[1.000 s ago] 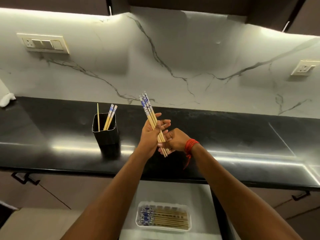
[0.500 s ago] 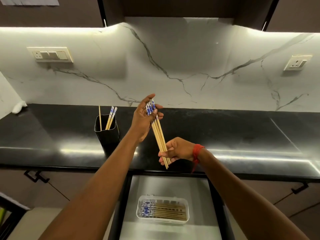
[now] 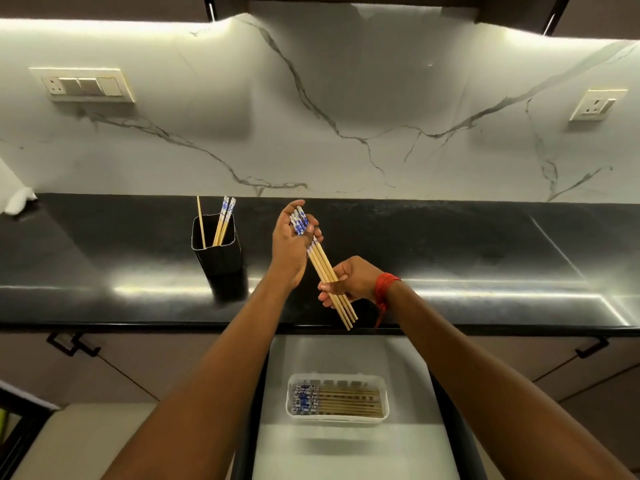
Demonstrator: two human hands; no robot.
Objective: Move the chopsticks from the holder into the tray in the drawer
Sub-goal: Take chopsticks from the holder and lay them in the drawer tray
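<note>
A: Moved up since a second ago with left hand (image 3: 291, 244), fingers curled round blue-patterned tops of tan wooden chopsticks (image 3: 323, 268); gripping lower ends with right hand (image 3: 349, 282).
B: Progress?
A: Partway. Holding bundle over black countertop (image 3: 450, 254). Counting several already in white plastic tray (image 3: 337, 377) in open drawer (image 3: 346, 452), three left in black square holder (image 3: 218, 254).

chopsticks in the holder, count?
3. Plain stick at the holder's left side; blue-tipped stick and second blue-tipped stick leaning together at its right. Shorter ones could be hidden inside.
</note>
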